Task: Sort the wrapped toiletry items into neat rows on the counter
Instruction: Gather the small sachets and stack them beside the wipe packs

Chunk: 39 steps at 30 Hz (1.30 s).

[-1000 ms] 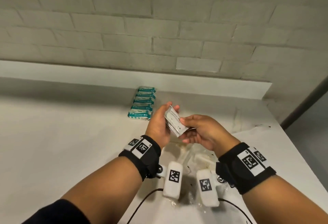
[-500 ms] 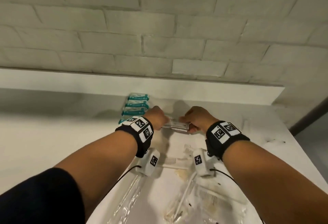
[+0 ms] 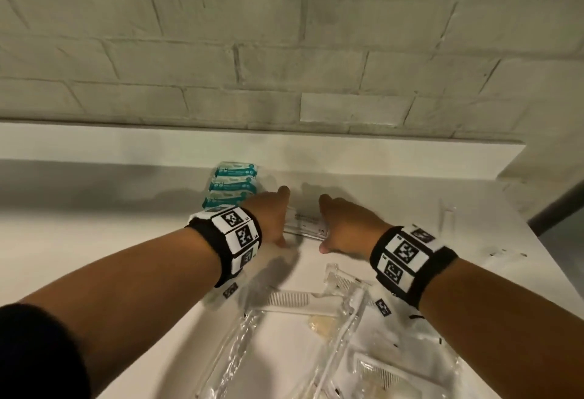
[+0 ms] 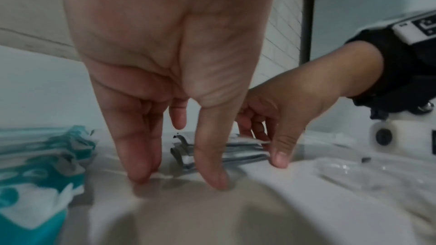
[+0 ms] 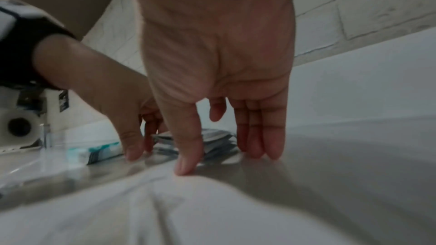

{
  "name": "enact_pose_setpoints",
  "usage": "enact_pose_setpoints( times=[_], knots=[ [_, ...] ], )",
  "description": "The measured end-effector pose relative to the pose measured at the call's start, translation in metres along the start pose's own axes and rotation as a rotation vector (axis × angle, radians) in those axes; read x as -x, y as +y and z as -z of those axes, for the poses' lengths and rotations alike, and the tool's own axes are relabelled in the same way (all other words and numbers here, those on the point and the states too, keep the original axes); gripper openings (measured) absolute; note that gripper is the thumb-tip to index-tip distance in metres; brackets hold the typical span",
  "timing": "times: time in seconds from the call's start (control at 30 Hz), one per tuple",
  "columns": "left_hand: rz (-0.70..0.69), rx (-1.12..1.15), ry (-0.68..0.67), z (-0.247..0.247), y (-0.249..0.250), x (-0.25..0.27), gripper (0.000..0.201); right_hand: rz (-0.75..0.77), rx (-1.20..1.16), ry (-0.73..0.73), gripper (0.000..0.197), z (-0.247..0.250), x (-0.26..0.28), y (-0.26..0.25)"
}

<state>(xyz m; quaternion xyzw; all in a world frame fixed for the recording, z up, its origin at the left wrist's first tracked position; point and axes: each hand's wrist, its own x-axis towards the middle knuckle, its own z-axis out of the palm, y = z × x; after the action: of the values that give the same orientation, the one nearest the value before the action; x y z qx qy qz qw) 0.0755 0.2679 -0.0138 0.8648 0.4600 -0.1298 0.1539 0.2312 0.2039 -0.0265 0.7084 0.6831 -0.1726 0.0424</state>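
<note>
Your left hand [image 3: 274,218] and right hand [image 3: 343,228] bracket the small stack of white sachets [image 3: 306,225] on the counter [image 3: 94,240], fingers straight and pointing down, thumb tips touching the surface, nothing pinched. Teal packets [image 3: 233,188] lie in a row just beside your left hand at 11 o'clock. Clear-wrapped combs [image 3: 300,299] crowd 6 o'clock; the backsplash ledge [image 3: 395,158] closes 12 o'clock.

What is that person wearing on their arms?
Each wrist has a wide black band covered in white tiles with black square codes: left wristband, right wristband. A small white camera box hangs under each. A dark sleeve covers the left upper arm.
</note>
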Motion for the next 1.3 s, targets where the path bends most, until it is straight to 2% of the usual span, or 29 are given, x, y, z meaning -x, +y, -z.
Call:
enact_pose_setpoints(
  times=[0.1,0.27,0.43,0.53,0.8,0.87,0.93,1.0,1.03,1.1,1.2,1.3],
  knots=[
    [0.016,-0.011,0.036,-0.001,0.000,-0.011,0.076,0.005,-0.015,0.053,0.061,0.002,-0.013,0.002],
    [0.073,0.001,0.119,0.011,-0.004,-0.041,0.064,-0.005,0.027,0.136,0.030,0.012,-0.042,0.010],
    [0.114,0.032,0.208,0.018,-0.010,-0.070,0.050,0.005,-0.005,0.162,0.041,0.022,-0.072,0.014],
    [0.132,0.085,0.243,0.020,-0.014,-0.085,0.051,0.062,-0.082,0.203,0.055,0.024,-0.089,0.020],
    [0.124,0.100,0.317,0.018,-0.020,-0.102,0.041,0.036,-0.069,0.157,0.048,0.035,-0.110,0.022],
    [0.133,0.114,0.321,0.017,-0.022,-0.103,0.044,0.023,-0.082,0.150,0.047,0.035,-0.109,0.022],
    [0.142,0.154,0.281,0.019,-0.025,-0.102,0.055,0.010,-0.131,0.135,0.050,0.034,-0.105,0.025],
    [0.169,0.173,0.187,0.025,-0.030,-0.100,0.063,-0.049,-0.311,0.157,0.047,0.034,-0.099,0.030],
    [0.154,0.156,0.141,0.028,-0.032,-0.099,0.053,-0.101,-0.463,0.169,0.044,0.035,-0.096,0.034],
    [0.161,0.142,0.066,0.033,-0.038,-0.094,0.022,-0.216,-0.756,0.137,0.039,0.040,-0.089,0.038],
    [0.173,0.184,0.007,0.031,-0.041,-0.090,0.029,-0.328,-1.139,0.050,0.007,0.041,-0.080,0.032],
    [0.119,0.136,0.045,0.032,-0.032,-0.089,0.029,-0.324,-1.220,0.033,0.021,0.038,-0.080,0.026]
  ],
)
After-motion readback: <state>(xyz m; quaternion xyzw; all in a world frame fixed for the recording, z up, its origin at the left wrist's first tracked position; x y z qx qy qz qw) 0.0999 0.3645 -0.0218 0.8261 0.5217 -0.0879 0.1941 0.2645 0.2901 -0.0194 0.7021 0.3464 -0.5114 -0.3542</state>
